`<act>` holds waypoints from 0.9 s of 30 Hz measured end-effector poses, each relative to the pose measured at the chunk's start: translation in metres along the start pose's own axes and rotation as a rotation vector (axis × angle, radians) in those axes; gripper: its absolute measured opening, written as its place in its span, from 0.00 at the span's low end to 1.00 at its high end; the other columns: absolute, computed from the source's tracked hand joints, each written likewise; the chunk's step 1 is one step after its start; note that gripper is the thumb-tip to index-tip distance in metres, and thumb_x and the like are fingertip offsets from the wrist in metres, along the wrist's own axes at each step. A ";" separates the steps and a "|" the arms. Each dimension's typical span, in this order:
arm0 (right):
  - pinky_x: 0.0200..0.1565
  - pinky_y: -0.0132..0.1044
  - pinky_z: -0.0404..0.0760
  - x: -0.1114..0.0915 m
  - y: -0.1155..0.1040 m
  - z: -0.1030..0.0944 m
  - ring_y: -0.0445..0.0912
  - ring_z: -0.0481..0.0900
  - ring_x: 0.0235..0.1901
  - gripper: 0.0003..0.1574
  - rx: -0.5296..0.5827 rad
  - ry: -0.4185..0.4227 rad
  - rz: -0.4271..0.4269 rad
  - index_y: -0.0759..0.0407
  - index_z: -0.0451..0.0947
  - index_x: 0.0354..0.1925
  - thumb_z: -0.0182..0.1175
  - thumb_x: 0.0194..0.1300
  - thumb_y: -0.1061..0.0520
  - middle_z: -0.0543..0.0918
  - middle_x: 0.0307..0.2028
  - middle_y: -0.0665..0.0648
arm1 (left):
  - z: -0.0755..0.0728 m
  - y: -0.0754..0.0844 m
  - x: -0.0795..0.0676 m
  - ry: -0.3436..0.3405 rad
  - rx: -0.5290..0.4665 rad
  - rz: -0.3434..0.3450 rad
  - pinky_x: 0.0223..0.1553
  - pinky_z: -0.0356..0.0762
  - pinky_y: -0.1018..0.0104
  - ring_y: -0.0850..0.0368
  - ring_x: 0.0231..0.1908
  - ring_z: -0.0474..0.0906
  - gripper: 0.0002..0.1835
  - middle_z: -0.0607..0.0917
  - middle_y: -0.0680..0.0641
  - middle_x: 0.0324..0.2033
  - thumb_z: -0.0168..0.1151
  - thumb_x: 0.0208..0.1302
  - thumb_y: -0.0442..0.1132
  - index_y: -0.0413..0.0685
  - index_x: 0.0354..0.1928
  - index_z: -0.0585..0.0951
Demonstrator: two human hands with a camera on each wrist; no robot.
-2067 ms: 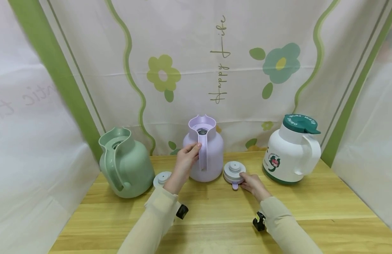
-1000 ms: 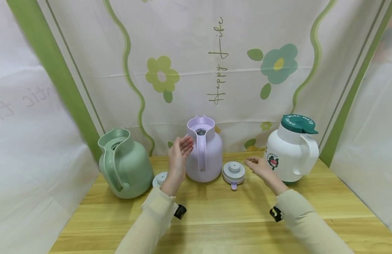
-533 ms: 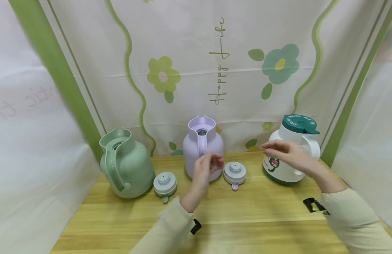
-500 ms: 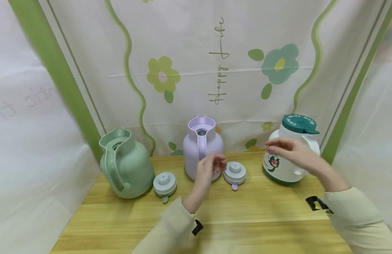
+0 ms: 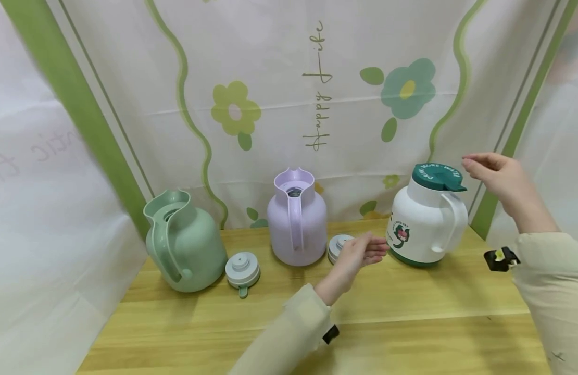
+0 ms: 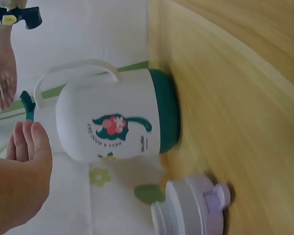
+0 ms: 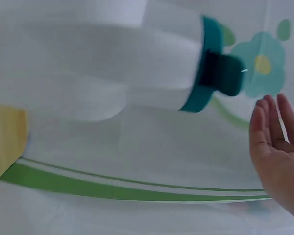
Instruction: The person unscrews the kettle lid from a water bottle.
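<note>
A white thermos jug (image 5: 422,221) with a dark green lid (image 5: 438,177) stands at the right of the table. My right hand (image 5: 500,179) hovers to the right of that lid, fingers relaxed, touching nothing; the right wrist view shows the hand (image 7: 279,147) apart from the lid. In front of the jug's left side, my left hand (image 5: 359,255) is held out with straight fingers and holds nothing. It partly covers a grey stopper (image 5: 338,245), whose lilac tab shows in the left wrist view. Left of it stands a lilac thermos jug (image 5: 298,224) without its stopper, its mouth uncovered.
A green thermos jug (image 5: 188,250), also uncovered, stands at the left. Its grey stopper (image 5: 242,268) with a green tab lies beside it on the wooden table (image 5: 186,333). A printed curtain (image 5: 289,62) hangs close behind the jugs.
The right hand let go of the lilac jug's stopper, then moved right and up beside the green lid. The left hand left the lilac jug's handle and moved right, towards the white jug.
</note>
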State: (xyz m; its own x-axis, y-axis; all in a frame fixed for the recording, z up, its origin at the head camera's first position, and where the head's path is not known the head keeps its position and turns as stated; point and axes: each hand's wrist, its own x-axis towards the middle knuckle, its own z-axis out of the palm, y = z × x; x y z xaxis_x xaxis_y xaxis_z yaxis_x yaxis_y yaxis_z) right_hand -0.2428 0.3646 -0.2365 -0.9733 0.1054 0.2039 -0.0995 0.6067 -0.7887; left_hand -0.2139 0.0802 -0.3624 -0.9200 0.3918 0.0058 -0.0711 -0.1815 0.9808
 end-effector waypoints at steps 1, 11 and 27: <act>0.66 0.63 0.60 0.004 0.002 -0.001 0.50 0.68 0.61 0.36 -0.030 -0.028 0.025 0.41 0.61 0.68 0.46 0.67 0.31 0.73 0.58 0.41 | 0.005 -0.001 0.004 -0.015 -0.007 -0.007 0.52 0.82 0.63 0.51 0.46 0.84 0.23 0.84 0.36 0.48 0.44 0.73 0.46 0.34 0.49 0.81; 0.62 0.75 0.49 0.031 0.014 0.007 0.78 0.40 0.67 0.61 -0.219 -0.306 0.108 0.64 0.26 0.73 0.43 0.67 0.29 0.36 0.70 0.81 | 0.041 -0.009 0.028 -0.191 -0.106 -0.060 0.65 0.70 0.55 0.43 0.62 0.73 0.31 0.80 0.39 0.57 0.35 0.75 0.55 0.38 0.59 0.75; 0.62 0.72 0.55 0.032 0.011 0.017 0.77 0.47 0.64 0.69 -0.283 -0.260 0.142 0.73 0.25 0.71 0.52 0.63 0.30 0.43 0.67 0.84 | 0.050 -0.008 0.037 -0.218 -0.100 -0.089 0.67 0.67 0.53 0.44 0.63 0.72 0.34 0.78 0.40 0.59 0.32 0.74 0.58 0.38 0.61 0.73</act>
State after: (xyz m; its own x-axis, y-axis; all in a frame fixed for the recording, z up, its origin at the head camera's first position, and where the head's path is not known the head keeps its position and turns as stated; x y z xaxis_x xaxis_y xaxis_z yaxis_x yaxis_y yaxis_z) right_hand -0.2789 0.3606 -0.2483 -0.9967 0.0231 -0.0777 0.0653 0.7971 -0.6003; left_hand -0.2281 0.1412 -0.3602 -0.8041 0.5939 -0.0271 -0.1958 -0.2215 0.9553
